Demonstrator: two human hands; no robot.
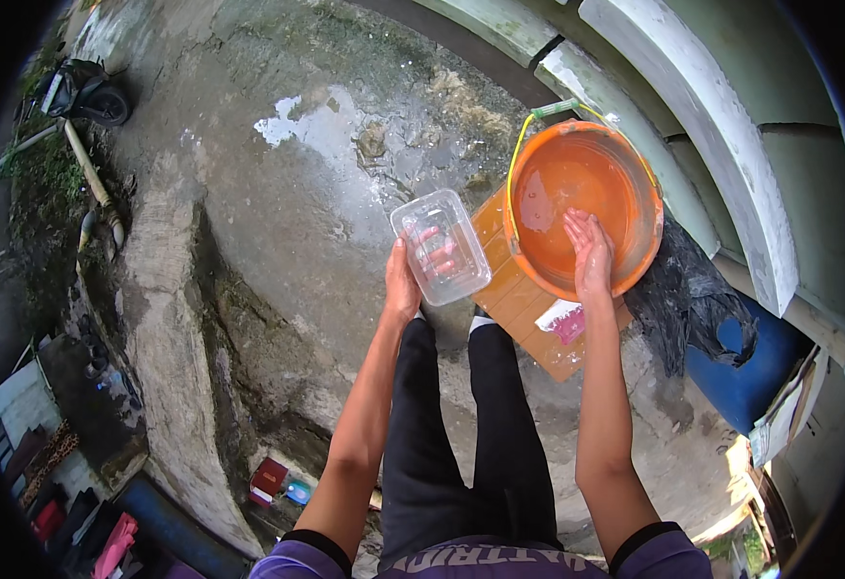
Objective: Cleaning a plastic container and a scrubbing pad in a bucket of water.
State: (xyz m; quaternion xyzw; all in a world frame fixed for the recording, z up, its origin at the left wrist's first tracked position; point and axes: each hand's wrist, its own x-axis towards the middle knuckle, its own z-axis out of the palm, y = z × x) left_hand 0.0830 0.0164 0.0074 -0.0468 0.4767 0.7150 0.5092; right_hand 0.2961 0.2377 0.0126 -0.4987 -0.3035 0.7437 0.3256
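A clear plastic food container (458, 250) is held in my left hand (402, 279), the fingers showing through it from beneath. My right hand (590, 250) is over the right part of an orange plastic bucket (515, 239) with water (574, 188) in it, palm turned up and fingers stretched; whether the fingertips touch the water I cannot tell. Nothing shows in that palm. The bucket has a yellow handle with a green grip (555, 109), and it stands on a brown slatted board (520, 307). A pink and white packet (563, 320) lies on the board beside the bucket.
Black plastic sheeting (675, 289) and a blue object (748, 369) lie right of the bucket, near a pale wall (726, 145). Wet, uneven concrete (285, 203) surrounds my feet, with a rough ledge (169, 347) on the left. A motorbike (86, 94) stands far left.
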